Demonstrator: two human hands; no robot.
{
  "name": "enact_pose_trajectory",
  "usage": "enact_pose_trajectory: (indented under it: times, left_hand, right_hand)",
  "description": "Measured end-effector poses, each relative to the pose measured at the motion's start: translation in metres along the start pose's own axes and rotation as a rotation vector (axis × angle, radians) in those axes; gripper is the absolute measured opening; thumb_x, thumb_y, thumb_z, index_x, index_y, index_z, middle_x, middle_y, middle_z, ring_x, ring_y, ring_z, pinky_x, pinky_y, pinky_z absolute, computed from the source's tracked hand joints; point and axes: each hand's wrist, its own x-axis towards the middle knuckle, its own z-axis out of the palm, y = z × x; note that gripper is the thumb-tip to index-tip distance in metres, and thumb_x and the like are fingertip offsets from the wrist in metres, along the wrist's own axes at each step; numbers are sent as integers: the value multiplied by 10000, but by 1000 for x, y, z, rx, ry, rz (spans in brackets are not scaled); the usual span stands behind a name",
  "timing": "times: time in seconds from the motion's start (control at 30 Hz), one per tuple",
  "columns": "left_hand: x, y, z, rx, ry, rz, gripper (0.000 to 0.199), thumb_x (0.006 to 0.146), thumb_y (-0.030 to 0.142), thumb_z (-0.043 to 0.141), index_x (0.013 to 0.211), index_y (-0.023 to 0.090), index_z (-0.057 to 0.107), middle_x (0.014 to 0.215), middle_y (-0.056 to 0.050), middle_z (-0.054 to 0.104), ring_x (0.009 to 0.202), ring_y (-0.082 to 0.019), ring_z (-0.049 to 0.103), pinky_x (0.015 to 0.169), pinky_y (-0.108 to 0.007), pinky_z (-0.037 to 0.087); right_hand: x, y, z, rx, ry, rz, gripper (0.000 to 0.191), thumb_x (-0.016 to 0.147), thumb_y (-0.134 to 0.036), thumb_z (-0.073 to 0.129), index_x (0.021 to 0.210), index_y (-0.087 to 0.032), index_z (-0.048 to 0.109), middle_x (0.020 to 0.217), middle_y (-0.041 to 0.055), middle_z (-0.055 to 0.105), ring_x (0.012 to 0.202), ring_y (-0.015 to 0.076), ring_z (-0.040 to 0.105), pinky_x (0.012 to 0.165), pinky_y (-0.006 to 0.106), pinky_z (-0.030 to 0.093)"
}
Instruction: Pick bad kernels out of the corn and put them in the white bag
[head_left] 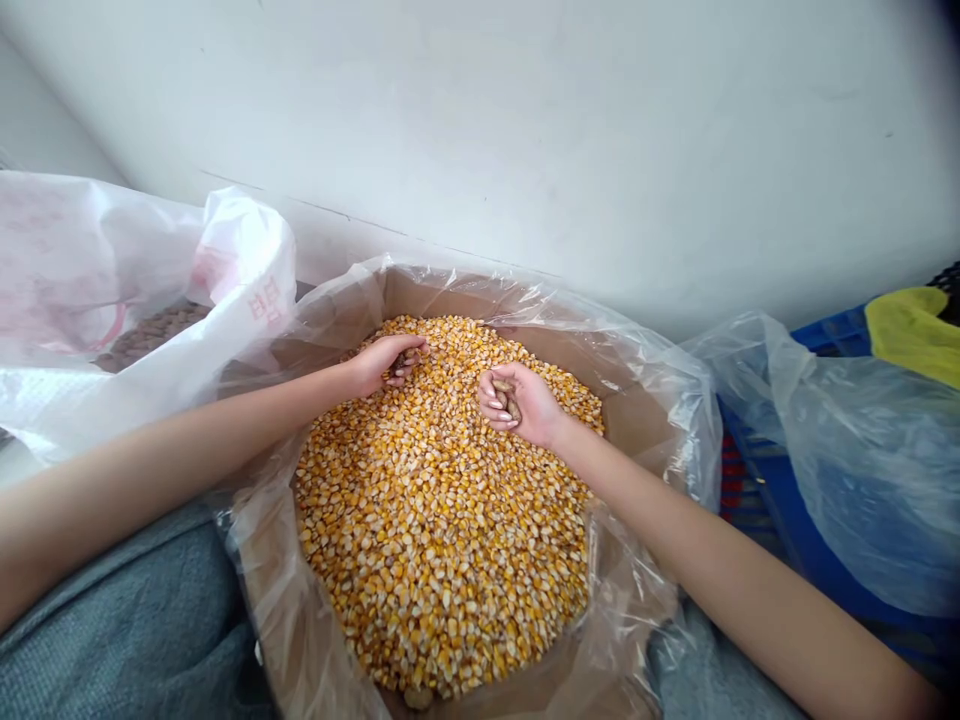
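Note:
Yellow and white corn kernels (442, 510) fill a cardboard box (637, 430) lined with clear plastic. Over the far left part of the corn, my left hand (375, 362) is curled around small brown pieces that look like unshelled peanuts, mostly hidden by the fingers. My right hand (534, 405), just above the corn to the right, has its fingers closed around several unshelled peanuts (508, 395), which show in the palm. One brownish lump (418, 697) lies at the near edge of the corn.
A white woven sack (247, 270) with brown pieces (154, 332) inside stands open on the left. To the right are a blue crate (772, 490), a clear plastic bag (862, 460) and a yellow item (911, 330). A white wall (525, 130) rises behind the box.

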Motion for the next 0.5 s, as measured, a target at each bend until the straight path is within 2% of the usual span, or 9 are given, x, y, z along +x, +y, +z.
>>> enact_pose_trajectory:
  times: [0.1, 0.17, 0.27, 0.33, 0.4, 0.5]
  left_hand:
    - [0, -1, 0, 21, -37, -14, 152, 706, 286, 484, 746, 146, 529, 490, 53, 296, 340, -32, 257, 285, -137, 155]
    - [0, -1, 1, 58, -53, -14, 165, 703, 288, 493, 777, 147, 539, 495, 53, 301, 344, -31, 254, 290, -138, 153]
    - [-1, 0, 1, 155, -7, 24, 184, 692, 303, 513, 787, 149, 547, 491, 53, 311, 349, -30, 264, 299, -137, 156]
    - [-2, 1, 2, 226, 53, 63, 184, 689, 307, 519, 781, 150, 548, 482, 53, 324, 349, -32, 269, 302, -140, 162]
    - [-2, 2, 2, 272, 111, 77, 174, 698, 303, 508, 767, 148, 545, 470, 55, 321, 342, -31, 261, 304, -145, 162]
    - [-3, 2, 3, 308, 155, 55, 162, 706, 298, 494, 740, 145, 536, 464, 58, 311, 335, -28, 251, 305, -148, 155]
  right_hand:
    - [0, 2, 4, -178, 88, 41, 346, 727, -433, 381, 520, -168, 298, 452, -59, 259, 350, 40, 227, 339, 173, 151]
    - [0, 2, 1, -418, 190, 51, 327, 726, -429, 393, 536, -169, 333, 443, -62, 262, 355, 42, 232, 354, 176, 165]
    - [-2, -2, -13, -986, 375, 60, 192, 697, -320, 422, 601, -161, 468, 492, -30, 406, 415, 60, 341, 410, 185, 237]
    - [-5, -5, -26, -1390, 459, 162, 159, 665, -256, 428, 623, -150, 539, 580, 15, 516, 497, 91, 432, 464, 201, 280]
    - [-8, -8, -38, -1652, 429, 370, 202, 655, -240, 417, 639, -128, 585, 644, 61, 569, 559, 128, 483, 494, 215, 302]
    - [-10, -9, -46, -1782, 238, 605, 267, 665, -232, 404, 711, -82, 620, 697, 105, 588, 596, 147, 505, 500, 216, 320]
